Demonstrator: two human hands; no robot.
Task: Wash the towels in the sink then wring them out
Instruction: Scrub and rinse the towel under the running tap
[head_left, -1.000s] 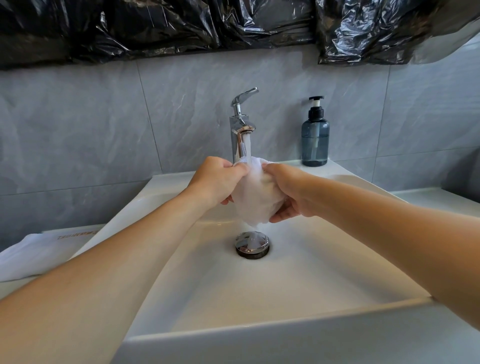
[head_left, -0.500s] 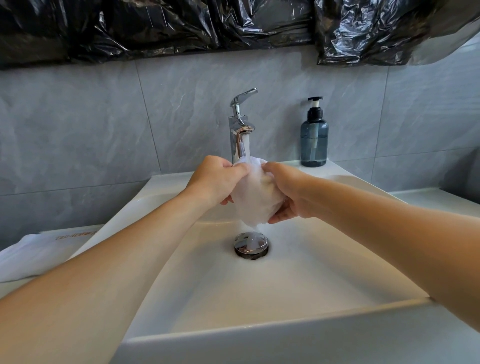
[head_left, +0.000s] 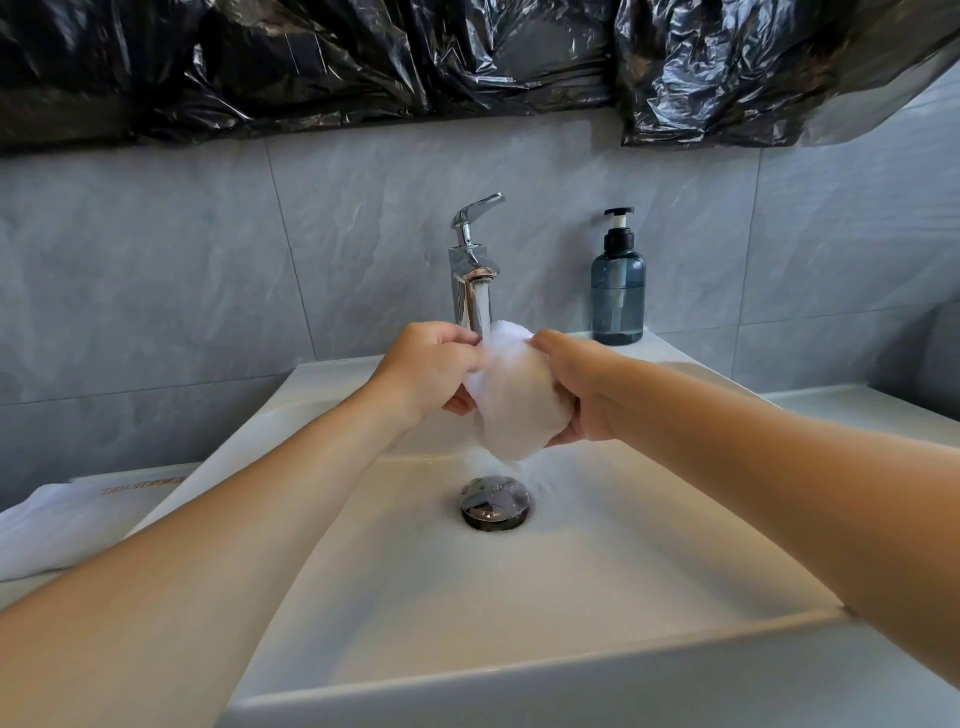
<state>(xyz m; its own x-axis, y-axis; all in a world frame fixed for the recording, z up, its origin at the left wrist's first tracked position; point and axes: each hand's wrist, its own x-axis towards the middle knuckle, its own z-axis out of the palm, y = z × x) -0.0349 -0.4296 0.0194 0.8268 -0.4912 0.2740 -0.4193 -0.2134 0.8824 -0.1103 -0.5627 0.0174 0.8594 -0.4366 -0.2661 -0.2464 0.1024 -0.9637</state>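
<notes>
1. A bunched white towel (head_left: 511, 402) is held up between both hands above the basin of the white sink (head_left: 519, 665), directly over the chrome drain plug (head_left: 496, 503) and clear of the sink floor.
2. The left hand (head_left: 428, 371) grips the towel's left side, its fingers curled round the cloth with the fingertips meeting near the towel's top edge.
3. The right hand (head_left: 582, 387) grips the towel's right side, fingers wrapped round it from behind and below, thumb across the top.
4. The bulk of the towel bulges out between the two hands and sags below them in a rounded lump; only its upper corners are hidden inside the fingers.
5. The chrome tap (head_left: 472, 265) stands at the back of the sink with its lever raised, and a stream of water (head_left: 484, 309) runs from the spout onto the top of the towel, just beside the left fingertips.
6. Water spills from the bottom of the towel and splashes around the drain plug.
7. A second white towel (head_left: 62, 525), folded, lies on the counter to the left of the sink, well apart from the hands.
8. A blue-grey pump bottle (head_left: 618, 288) stands upright on the sink's back right corner.
9. Crumpled black plastic sheeting (head_left: 363, 57) hangs across the grey tiled wall (head_left: 156, 270) above the tap.
</notes>
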